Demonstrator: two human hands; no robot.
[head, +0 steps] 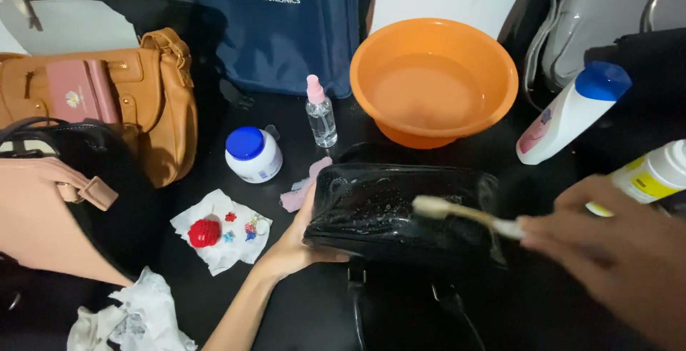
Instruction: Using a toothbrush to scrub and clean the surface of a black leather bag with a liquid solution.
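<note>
A glossy black handbag [389, 211] lies on the dark table in front of me, wet with small droplets. My left hand [296, 240] grips its left end from below and steadies it. My right hand [607, 251] holds a pale brush [457, 212] by its handle, and the blurred brush head lies over the bag's top surface. The bag's straps [400, 308] hang toward me.
An orange basin [434, 79] with water stands behind the bag. A small spray bottle [320, 114], a blue-lidded white jar [253, 154], a pink cloth [304, 190], two lotion bottles [572, 111] [652, 176], a tissue with small trinkets [220, 231] and tan and peach handbags [107, 101] surround it.
</note>
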